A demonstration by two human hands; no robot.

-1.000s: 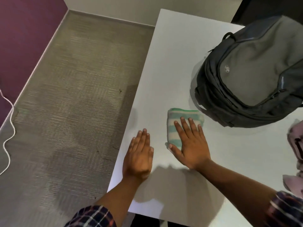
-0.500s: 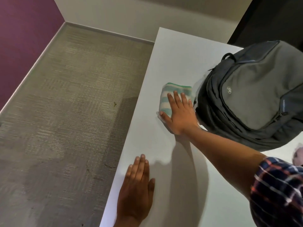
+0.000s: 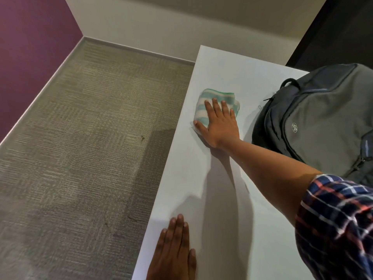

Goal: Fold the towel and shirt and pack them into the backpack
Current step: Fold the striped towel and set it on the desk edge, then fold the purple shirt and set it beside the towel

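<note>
A folded green-and-white striped towel (image 3: 210,100) lies on the white table (image 3: 232,229), near its left edge and toward the far end. My right hand (image 3: 219,124) presses flat on the towel's near part with straight, spread fingers. A grey backpack (image 3: 321,120) lies on its back at the right, zipped as far as I can see, a short gap from the towel. My left hand (image 3: 174,249) rests flat on the table at its near left edge. The shirt is out of view.
The table's left edge drops to a grey carpeted floor (image 3: 80,148). A purple wall (image 3: 30,47) and a white wall (image 3: 171,23) close off the far corner. A dark panel (image 3: 343,33) stands behind the backpack.
My right hand has slid the folded towel away from me along the table, up beside the backpack's top. My left hand has stayed flat near the front edge.
</note>
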